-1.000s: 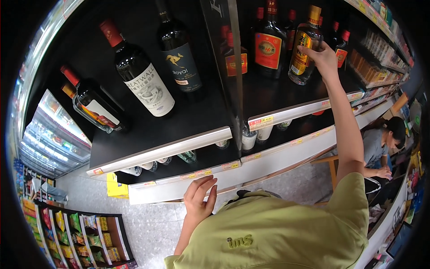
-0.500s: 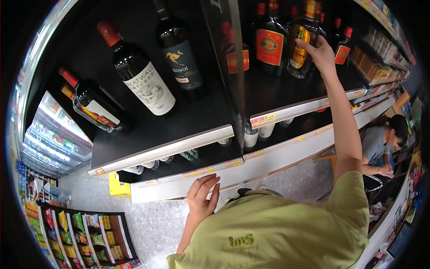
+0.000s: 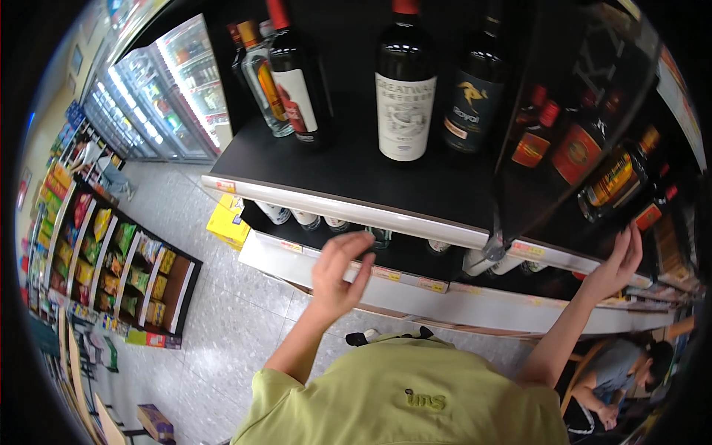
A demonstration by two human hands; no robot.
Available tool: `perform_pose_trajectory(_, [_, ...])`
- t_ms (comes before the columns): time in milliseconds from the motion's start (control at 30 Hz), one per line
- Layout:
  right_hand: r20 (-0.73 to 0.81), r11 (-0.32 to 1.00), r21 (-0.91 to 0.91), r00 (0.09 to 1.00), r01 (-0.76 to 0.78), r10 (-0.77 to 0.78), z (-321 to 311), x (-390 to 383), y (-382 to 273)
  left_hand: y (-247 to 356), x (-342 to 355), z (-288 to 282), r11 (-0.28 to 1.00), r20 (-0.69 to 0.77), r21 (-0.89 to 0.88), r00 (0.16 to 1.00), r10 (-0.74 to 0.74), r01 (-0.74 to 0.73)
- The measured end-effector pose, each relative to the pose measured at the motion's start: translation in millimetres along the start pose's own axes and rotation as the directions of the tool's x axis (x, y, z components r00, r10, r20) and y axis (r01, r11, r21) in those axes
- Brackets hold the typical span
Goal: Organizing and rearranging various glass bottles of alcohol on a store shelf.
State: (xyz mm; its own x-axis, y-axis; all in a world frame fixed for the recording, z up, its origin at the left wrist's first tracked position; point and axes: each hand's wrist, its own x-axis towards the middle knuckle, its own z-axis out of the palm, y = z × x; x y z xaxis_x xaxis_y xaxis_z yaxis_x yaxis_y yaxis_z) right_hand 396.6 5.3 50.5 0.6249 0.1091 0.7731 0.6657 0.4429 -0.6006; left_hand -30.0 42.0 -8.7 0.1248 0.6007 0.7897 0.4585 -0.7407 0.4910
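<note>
My right hand, its fingers stretched out and holding nothing, is at the front edge of the upper shelf on the right. Behind it stand a liquor bottle with a yellow label and a smaller red-capped bottle. My left hand hovers before the lower shelf, fingers loosely bent, thumb apart, with nothing in it. On the black upper shelf stand a wine bottle with a white label, a wine bottle with a dark blue label and a red-and-white-labelled wine bottle.
A clear upright divider splits the upper shelf. Several bottles lie on the lower shelf. To the left are a yellow box, a snack rack and lit glass-door coolers. A seated person is at the lower right.
My right hand has come away from the yellow-labelled bottle and down to the shelf edge. The view has swung left, so the shelves appear farther right. My left hand stays raised.
</note>
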Motion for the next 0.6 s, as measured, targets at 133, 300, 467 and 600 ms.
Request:
perform_pose_trajectory(133, [-0.027,0.993,0.045,0.994,-0.105,0.107,-1,-45,-27,-29,28,-37,0.990,-0.174,0.128,0.984,-0.036,0.059])
perform_pose_trajectory(300, [0.018,0.999,-0.023,0.999,-0.040,0.040,-20,-64,-39,-63,75,-60,0.952,-0.254,-0.118,0.918,-0.304,0.283])
perform_pose_trajectory(467, [0.038,0.998,0.067,0.999,0.005,-0.007,-22,-75,-48,-105,110,-47,0.947,-0.219,-0.093,0.921,-0.322,0.308])
perform_pose_trajectory(600, [0.120,1.000,0.002,0.992,0.027,-0.027,-16,-88,-57,-126,144,-41,0.952,-0.166,-0.090,0.938,-0.306,0.294])
